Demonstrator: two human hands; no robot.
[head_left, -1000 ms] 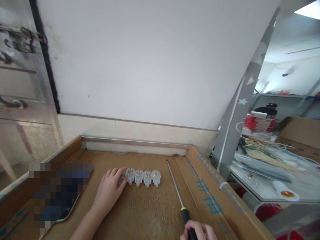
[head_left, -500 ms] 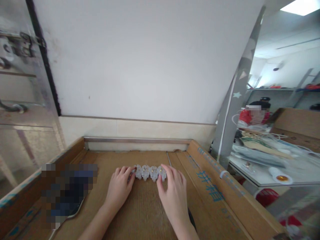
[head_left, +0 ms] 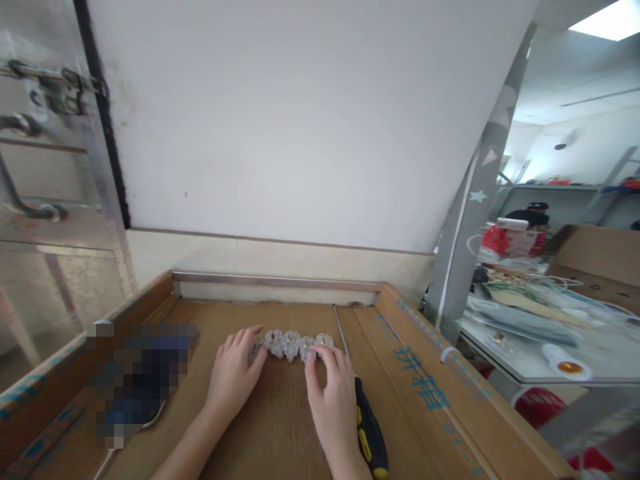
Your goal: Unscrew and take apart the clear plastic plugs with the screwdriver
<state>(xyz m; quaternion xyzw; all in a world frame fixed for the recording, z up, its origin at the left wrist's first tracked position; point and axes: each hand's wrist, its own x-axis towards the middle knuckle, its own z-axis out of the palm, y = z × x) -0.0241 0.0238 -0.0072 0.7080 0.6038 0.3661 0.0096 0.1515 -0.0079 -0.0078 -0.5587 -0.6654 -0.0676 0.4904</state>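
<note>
A row of clear plastic pieces [head_left: 291, 343] with round tops and small metal parts inside lies on the cardboard. At its left end my left hand [head_left: 235, 367] rests with thumb and fingers apart, around a clear piece partly hidden by them. My right hand [head_left: 333, 387] has its thumb and forefinger tips close together on a clear piece near the right end. Beside my right wrist lies a screwdriver [head_left: 370, 433] with a black and yellow handle, its thin shaft pointing away from me.
Cardboard walls [head_left: 450, 373] edge the work surface. A blurred-out dark object [head_left: 145, 380] with a pale cable lies on the left. Past the right wall, a white table [head_left: 510, 353] holds wires, bags and a roll. A person in dark clothing [head_left: 530, 217] is farther back.
My right hand has shifted left and toward me along the row, uncovering its right end and the screwdriver handle. My left fingers have spread a little. The view has tilted slightly.
</note>
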